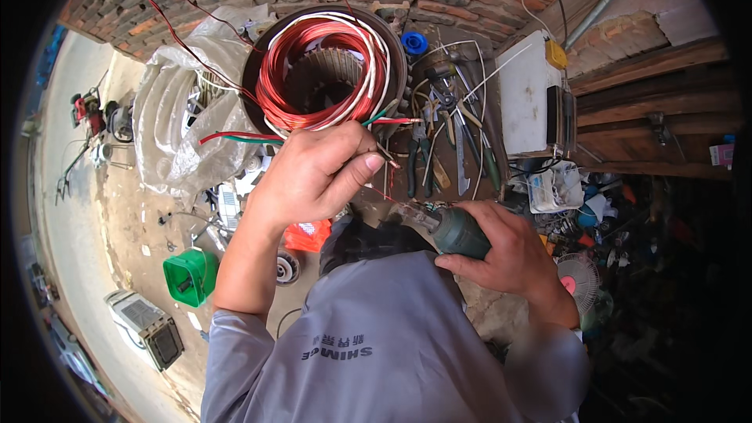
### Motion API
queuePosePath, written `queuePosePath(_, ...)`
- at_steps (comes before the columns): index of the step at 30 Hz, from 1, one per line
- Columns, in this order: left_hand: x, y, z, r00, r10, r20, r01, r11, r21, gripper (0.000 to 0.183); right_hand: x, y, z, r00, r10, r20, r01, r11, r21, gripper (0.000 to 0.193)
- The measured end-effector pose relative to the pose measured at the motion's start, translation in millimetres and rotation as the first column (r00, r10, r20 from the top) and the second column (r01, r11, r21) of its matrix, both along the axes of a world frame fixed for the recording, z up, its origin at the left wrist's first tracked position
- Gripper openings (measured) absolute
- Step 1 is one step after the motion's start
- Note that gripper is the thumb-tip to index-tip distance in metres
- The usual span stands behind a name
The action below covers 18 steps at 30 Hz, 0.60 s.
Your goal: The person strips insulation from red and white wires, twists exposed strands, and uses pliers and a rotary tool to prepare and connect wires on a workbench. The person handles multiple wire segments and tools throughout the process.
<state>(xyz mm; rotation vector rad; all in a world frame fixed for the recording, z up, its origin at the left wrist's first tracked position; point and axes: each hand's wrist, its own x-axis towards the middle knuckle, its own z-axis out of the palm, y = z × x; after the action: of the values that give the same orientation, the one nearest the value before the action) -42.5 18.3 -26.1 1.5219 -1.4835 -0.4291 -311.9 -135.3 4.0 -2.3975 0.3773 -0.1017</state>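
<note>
My left hand [317, 172] is closed in a pinch on a wire [394, 163], whose stripped, coppery end sticks out past the thumb. Red and green sleeved leads [239, 138] emerge from both sides of this hand. Just beyond it stands a motor stator [249, 82], with red enamelled copper windings [280, 70] and white cord bound around its top. My right hand [505, 247] is wrapped round a dark green power tool [464, 233]. The tool's metal nose points left toward the wire but stays apart from it. Its very tip is hard to make out.
Pliers [419, 158] and other hand tools lie on the bench right of the stator, near a blue spool [413, 42] and a white box [523, 94]. Clear plastic wrapping [188, 121] lies at left. On the floor are a green bucket [190, 276] and a fan [578, 280].
</note>
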Motion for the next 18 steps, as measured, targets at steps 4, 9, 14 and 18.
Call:
queuePosePath(4,-0.1,-1.0,0.1,1.0,-0.012,0.0,0.012,1.0,-0.007,0.014,8.2,3.1,10.0,0.997,-0.013,-0.074,0.011,1.0,-0.02,0.068)
queuePosePath(9,0.2,-1.5,0.1,1.0,-0.006,-0.008,0.006,1.0,-0.01,0.014,16.6,6.9,14.6,0.992,-0.021,-0.123,0.017,0.999,-0.033,0.066)
queuePosePath(14,0.3,-2.0,0.1,1.0,0.004,0.017,-0.004,1.0,-0.007,0.015,20.3,8.4,12.0,0.997,-0.024,-0.067,0.022,0.999,-0.034,0.057)
queuePosePath(18,0.5,-1.7,-0.3,1.0,0.008,0.019,-0.008,1.0,0.004,0.015,22.5,9.8,12.9,0.997,-0.031,-0.069,0.029,0.999,-0.032,0.056)
